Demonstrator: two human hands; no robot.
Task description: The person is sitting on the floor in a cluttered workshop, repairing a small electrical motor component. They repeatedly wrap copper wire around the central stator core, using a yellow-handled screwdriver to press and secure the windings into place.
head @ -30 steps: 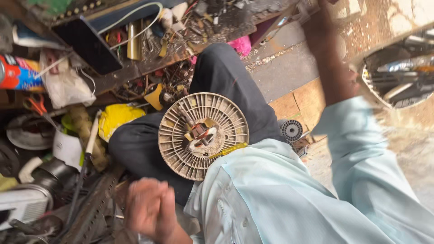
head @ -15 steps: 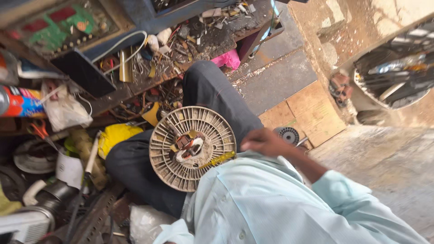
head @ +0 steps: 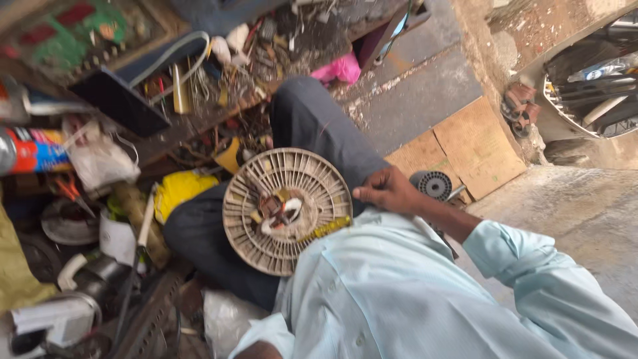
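A round beige ribbed disc (head: 287,210) with a small motor part and wires at its hub lies on my lap, over dark trousers (head: 312,126). A yellow-handled tool (head: 325,228) lies across the disc's lower right rim. My right hand (head: 389,191) rests on my thigh at the disc's right edge, thumb toward the rim, holding nothing. Its light blue sleeve (head: 531,266) runs off to the right. Only a bit of my left forearm (head: 258,350) shows at the bottom edge; that hand is out of sight.
Cluttered shelves and a bench (head: 166,86) with wires, a circuit board, a spray can (head: 33,149) and bags crowd the left. A small grey winding core (head: 433,185) lies by cardboard sheets (head: 465,153) on the concrete floor. A vehicle part (head: 591,86) sits top right.
My right hand came down from the upper right and settled at the disc's right edge. My left hand, seen low in the earliest frame, has dropped out of view.
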